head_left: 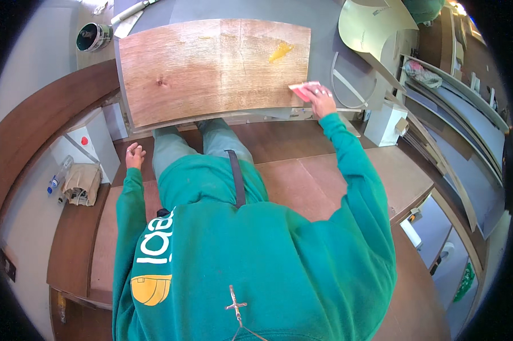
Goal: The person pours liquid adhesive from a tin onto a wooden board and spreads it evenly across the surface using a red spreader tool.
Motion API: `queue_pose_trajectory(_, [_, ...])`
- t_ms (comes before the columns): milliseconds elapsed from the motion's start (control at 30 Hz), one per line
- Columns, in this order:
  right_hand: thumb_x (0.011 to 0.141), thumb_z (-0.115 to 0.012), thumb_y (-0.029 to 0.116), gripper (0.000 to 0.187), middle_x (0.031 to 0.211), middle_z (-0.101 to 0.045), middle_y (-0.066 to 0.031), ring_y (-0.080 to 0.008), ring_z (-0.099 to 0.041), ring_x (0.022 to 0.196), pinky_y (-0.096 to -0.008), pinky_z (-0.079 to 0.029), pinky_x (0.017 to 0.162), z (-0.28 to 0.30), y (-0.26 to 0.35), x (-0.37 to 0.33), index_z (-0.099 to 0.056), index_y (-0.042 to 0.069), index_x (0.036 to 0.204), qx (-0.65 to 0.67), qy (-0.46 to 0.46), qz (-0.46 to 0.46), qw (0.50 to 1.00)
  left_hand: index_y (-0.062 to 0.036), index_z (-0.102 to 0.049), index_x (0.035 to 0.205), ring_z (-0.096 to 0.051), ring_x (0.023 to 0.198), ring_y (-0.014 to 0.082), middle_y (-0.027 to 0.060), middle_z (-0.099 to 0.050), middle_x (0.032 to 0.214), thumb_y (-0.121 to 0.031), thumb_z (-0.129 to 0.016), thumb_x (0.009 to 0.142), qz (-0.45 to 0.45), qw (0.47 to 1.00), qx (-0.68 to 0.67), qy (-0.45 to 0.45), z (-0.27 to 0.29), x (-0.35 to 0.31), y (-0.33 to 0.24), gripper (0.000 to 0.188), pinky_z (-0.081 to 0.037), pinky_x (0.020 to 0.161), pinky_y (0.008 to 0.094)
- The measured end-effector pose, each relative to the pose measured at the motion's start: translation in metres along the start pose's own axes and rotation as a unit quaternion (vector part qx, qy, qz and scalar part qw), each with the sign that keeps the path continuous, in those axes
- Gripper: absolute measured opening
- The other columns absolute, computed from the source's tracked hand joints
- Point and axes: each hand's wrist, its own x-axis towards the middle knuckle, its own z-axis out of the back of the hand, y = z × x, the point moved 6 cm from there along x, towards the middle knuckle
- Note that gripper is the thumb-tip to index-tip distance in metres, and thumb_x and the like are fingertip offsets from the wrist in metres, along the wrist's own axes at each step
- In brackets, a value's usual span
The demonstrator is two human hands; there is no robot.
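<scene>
A wide wooden board (182,68) lies on the grey worktop in front of me, its near edge toward my legs. Near its far right part is a yellow, glue-like patch (281,52). My right hand (321,101) is at the board's right edge, closed on a small flat red spreader (302,91) with a pale edge. The spreader's tip reaches over the board's right edge, apart from the yellow patch. Low at my left side hangs my left hand (135,155), fingers loosely bent and apart, holding nothing.
A dark-mouthed can (94,37) stands at the far left. A curved pale sheet (370,25) rises at the far right, near a white strip (350,88). Curved panels (449,113) lean at the right. A paper bag (82,184) and plastic bottle (60,174) sit at the left.
</scene>
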Motion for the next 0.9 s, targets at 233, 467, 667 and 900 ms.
queue_pose_trajectory(233, [0.079, -0.052, 0.009, 0.04, 0.116, -0.056, 0.002, -0.0208, -0.049, 0.113, -0.0395, -0.038, 0.096, -0.016, 0.002, 0.026, -0.058, 0.023, 0.116, 0.055, 0.044, 0.031, 0.997, -0.0103, -0.048, 0.12, -0.061, 0.083, 0.014, 0.0031, -0.057, 0.102, -0.022, -0.058, 0.087, -0.078, 0.996, -0.031, -0.022, 0.024, 0.009, -0.046, 0.036, -0.046, 0.065, 0.0267])
queue_pose_trajectory(467, [0.078, -0.051, 0.003, 0.047, 0.121, -0.054, 0.0009, -0.0249, -0.05, 0.113, -0.0426, -0.04, 0.092, -0.026, -0.005, 0.044, -0.055, 0.023, 0.12, 0.044, 0.015, -0.021, 0.999, -0.0103, -0.047, 0.122, -0.061, 0.086, 0.0144, 0.003, -0.057, 0.105, -0.023, -0.059, 0.087, -0.03, 0.999, -0.021, -0.015, 0.019, 0.004, -0.034, 0.039, -0.046, 0.067, 0.0267])
queue_pose_trajectory(667, [0.077, -0.052, 0.005, 0.048, 0.121, -0.054, -0.0011, -0.0256, -0.05, 0.113, -0.0428, -0.041, 0.093, -0.042, 0.031, -0.046, -0.055, 0.024, 0.121, 0.053, 0.094, -0.026, 0.994, -0.0105, -0.05, 0.118, -0.061, 0.079, 0.0121, 0.001, -0.056, 0.1, -0.022, -0.06, 0.086, -0.014, 0.999, -0.037, -0.02, 0.009, -0.008, -0.004, 0.036, -0.044, 0.06, 0.0242])
queue_pose_trajectory(900, [0.079, -0.051, 0.005, 0.052, 0.111, -0.057, -0.0069, -0.0301, -0.053, 0.103, -0.0423, -0.045, 0.084, -0.02, 0.003, -0.014, -0.052, 0.029, 0.125, 0.094, 0.062, -0.145, 0.983, -0.0111, -0.048, 0.12, -0.061, 0.08, 0.0131, 0.002, -0.057, 0.1, -0.022, -0.059, 0.086, 0.001, 1.0, -0.019, -0.001, 0.01, 0.002, 0.006, 0.037, -0.046, 0.063, 0.0271])
